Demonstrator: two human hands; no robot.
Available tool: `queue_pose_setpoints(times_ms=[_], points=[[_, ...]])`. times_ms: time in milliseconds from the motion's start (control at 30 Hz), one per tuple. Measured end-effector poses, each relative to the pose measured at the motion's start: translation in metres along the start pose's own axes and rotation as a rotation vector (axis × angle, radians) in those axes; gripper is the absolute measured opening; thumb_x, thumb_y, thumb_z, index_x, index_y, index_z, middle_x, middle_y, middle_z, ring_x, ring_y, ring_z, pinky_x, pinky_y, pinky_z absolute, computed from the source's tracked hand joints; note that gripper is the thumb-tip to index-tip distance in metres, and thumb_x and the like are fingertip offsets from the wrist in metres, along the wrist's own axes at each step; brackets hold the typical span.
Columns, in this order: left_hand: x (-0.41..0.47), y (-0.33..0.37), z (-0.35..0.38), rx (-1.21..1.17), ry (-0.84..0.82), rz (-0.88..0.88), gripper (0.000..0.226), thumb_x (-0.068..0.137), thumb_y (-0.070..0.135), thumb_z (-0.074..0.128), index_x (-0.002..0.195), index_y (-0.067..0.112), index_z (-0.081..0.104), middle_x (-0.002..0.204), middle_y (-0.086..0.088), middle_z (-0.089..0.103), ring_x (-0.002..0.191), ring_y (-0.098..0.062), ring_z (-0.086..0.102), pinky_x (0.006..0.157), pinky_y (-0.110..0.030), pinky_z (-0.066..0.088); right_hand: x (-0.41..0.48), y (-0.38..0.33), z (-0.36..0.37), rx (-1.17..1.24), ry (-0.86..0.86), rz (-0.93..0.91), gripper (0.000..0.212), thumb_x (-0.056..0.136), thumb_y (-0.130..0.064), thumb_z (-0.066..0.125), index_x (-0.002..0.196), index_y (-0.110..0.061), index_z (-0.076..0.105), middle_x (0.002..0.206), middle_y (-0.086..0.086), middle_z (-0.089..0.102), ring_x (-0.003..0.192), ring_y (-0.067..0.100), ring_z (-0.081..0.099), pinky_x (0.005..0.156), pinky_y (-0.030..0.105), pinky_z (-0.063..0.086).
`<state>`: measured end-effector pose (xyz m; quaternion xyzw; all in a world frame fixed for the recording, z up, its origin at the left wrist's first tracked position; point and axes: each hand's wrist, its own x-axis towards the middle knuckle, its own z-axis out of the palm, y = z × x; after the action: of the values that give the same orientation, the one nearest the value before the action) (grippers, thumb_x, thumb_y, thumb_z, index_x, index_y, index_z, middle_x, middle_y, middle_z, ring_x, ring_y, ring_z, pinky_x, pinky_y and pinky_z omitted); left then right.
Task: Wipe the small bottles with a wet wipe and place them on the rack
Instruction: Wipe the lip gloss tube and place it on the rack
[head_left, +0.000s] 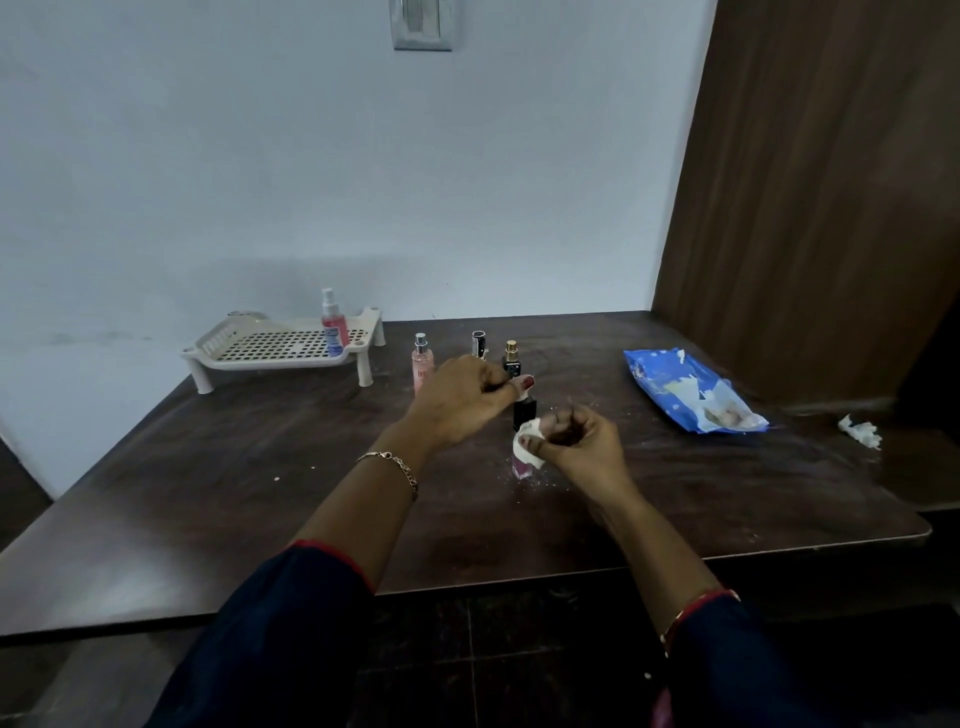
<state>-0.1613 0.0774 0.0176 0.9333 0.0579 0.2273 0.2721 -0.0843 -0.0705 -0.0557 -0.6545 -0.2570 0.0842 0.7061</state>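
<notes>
A small pink bottle with a black cap stands upright mid-table. My left hand pinches its cap from above. My right hand holds a white wet wipe against the bottle's body. Behind the hands stand a pale pink spray bottle, a dark bottle with a silver cap and a black bottle with a gold cap. The cream perforated rack sits at the back left with a red spray bottle upright on its right side.
A blue wet wipe pack, torn open, lies at the right of the dark wooden table. A crumpled used wipe lies near the right edge. A wooden panel rises at the back right. Crumbs dot the table around the bottle.
</notes>
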Motion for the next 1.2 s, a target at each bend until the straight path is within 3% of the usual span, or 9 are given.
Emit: queue_pose_setpoints(times_ms=[167, 233, 333, 500, 700, 900, 1200], points=[[0.003, 0.0, 0.002, 0.035, 0.029, -0.017, 0.055, 0.086, 0.049, 0.056, 0.045, 0.018, 0.039, 0.043, 0.003, 0.036, 0.042, -0.011, 0.035, 0.056, -0.028, 0.033, -0.002, -0.002, 0.001, 0.173, 0.014, 0.14, 0.025, 0.065, 0.012, 0.076, 0.069, -0.009, 0.063, 0.074, 0.008, 0.068, 0.067, 0.016, 0.066, 0.063, 0.027, 0.056], [0.003, 0.0, 0.002, 0.058, 0.029, -0.022, 0.052, 0.085, 0.051, 0.056, 0.046, 0.018, 0.047, 0.045, 0.001, 0.042, 0.044, -0.01, 0.039, 0.057, -0.026, 0.032, -0.003, -0.004, 0.0, 0.241, 0.006, 0.194, 0.025, 0.067, 0.014, 0.072, 0.066, -0.009, 0.063, 0.07, 0.006, 0.07, 0.064, 0.017, 0.067, 0.06, 0.027, 0.056], [0.003, 0.002, 0.001, 0.074, 0.029, -0.028, 0.044, 0.082, 0.054, 0.058, 0.051, 0.023, 0.056, 0.051, -0.001, 0.055, 0.049, -0.008, 0.047, 0.071, -0.028, 0.041, -0.002, -0.005, 0.0, 0.235, 0.012, 0.219, 0.026, 0.068, 0.014, 0.072, 0.064, -0.011, 0.064, 0.063, 0.001, 0.071, 0.06, 0.014, 0.068, 0.054, 0.024, 0.056], [0.002, 0.006, -0.001, 0.085, 0.016, -0.04, 0.037, 0.079, 0.055, 0.061, 0.058, 0.025, 0.061, 0.057, 0.004, 0.062, 0.057, -0.006, 0.054, 0.091, -0.04, 0.044, -0.004, -0.004, 0.003, 0.203, 0.043, 0.206, 0.021, 0.065, 0.012, 0.076, 0.066, -0.006, 0.064, 0.065, 0.003, 0.072, 0.063, 0.014, 0.069, 0.058, 0.023, 0.056], [0.001, 0.009, -0.002, 0.104, 0.019, -0.039, 0.038, 0.077, 0.055, 0.064, 0.069, 0.018, 0.068, 0.068, 0.002, 0.069, 0.072, -0.011, 0.063, 0.096, -0.043, 0.043, -0.004, -0.005, 0.008, 0.159, 0.107, 0.206, 0.021, 0.062, 0.004, 0.082, 0.073, 0.001, 0.065, 0.081, 0.025, 0.069, 0.067, 0.027, 0.068, 0.064, 0.031, 0.058], [0.001, 0.009, -0.002, 0.101, 0.023, -0.041, 0.034, 0.075, 0.055, 0.066, 0.065, 0.022, 0.066, 0.069, 0.004, 0.07, 0.075, -0.009, 0.063, 0.099, -0.043, 0.04, -0.001, -0.004, 0.004, 0.165, 0.059, 0.242, 0.023, 0.064, 0.004, 0.08, 0.081, 0.006, 0.066, 0.088, 0.023, 0.071, 0.075, 0.027, 0.07, 0.073, 0.035, 0.057], [0.0, 0.011, -0.003, 0.104, 0.01, -0.047, 0.03, 0.076, 0.052, 0.066, 0.06, 0.027, 0.061, 0.07, 0.008, 0.069, 0.078, -0.009, 0.064, 0.099, -0.043, 0.04, -0.001, -0.009, 0.004, 0.135, 0.049, 0.246, 0.018, 0.065, 0.005, 0.08, 0.078, 0.003, 0.068, 0.076, 0.014, 0.073, 0.07, 0.022, 0.071, 0.067, 0.029, 0.059]])
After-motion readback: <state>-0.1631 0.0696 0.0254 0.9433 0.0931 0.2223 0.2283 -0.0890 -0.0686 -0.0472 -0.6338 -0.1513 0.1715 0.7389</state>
